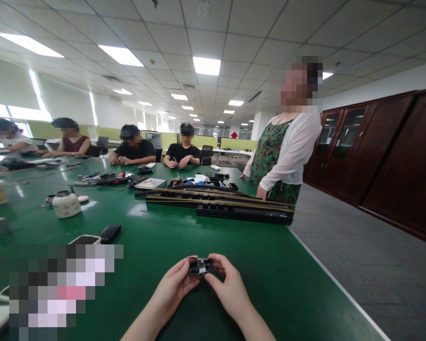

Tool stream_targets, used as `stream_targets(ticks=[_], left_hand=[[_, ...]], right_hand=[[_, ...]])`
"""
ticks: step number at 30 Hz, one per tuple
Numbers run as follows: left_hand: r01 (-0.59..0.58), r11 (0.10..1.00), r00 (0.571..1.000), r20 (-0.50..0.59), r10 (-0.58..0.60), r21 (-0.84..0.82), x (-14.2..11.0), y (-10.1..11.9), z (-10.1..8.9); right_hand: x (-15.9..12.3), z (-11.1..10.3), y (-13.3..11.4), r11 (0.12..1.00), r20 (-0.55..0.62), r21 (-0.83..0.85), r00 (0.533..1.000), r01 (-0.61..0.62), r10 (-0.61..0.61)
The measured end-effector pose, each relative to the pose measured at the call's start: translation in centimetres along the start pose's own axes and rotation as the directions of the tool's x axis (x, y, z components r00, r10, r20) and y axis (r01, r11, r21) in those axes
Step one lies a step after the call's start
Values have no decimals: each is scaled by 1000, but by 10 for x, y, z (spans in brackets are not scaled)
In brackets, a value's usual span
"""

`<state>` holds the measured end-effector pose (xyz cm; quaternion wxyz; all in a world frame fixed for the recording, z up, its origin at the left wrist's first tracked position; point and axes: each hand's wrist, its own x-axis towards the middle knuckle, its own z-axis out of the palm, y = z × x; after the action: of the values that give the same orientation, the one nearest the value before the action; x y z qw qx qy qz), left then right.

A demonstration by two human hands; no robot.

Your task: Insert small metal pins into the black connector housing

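Between my two hands, just above the green table (156, 265), is a small black device (200, 266) with light parts showing inside its shell. Its exact kind cannot be made out. My left hand (175, 282) grips the left end, thumb on top and fingers curled beneath. On the other side, my right hand (229, 280) pinches the right end between thumb and fingers. Both hands are closed on the device, which looks slightly tilted towards me.
Long black rails (244, 214) with thin yellowish rods lie across the table ahead. A white jar (66, 204), a black pouch-like item (110, 233) and a phone (85, 240) are left. Tools (108, 180) lie further back. A person (287, 151) stands at right; several others sit beyond.
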<state>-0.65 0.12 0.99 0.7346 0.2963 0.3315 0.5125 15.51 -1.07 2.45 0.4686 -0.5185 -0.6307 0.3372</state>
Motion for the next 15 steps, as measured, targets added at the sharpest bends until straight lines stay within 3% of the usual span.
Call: stream_targets(ticks=[15], left_hand=[[-22, 1000, 999, -28, 22, -16, 1, 0, 0]], right_hand=[[1, 1, 0, 999, 34, -26, 999, -38, 39]])
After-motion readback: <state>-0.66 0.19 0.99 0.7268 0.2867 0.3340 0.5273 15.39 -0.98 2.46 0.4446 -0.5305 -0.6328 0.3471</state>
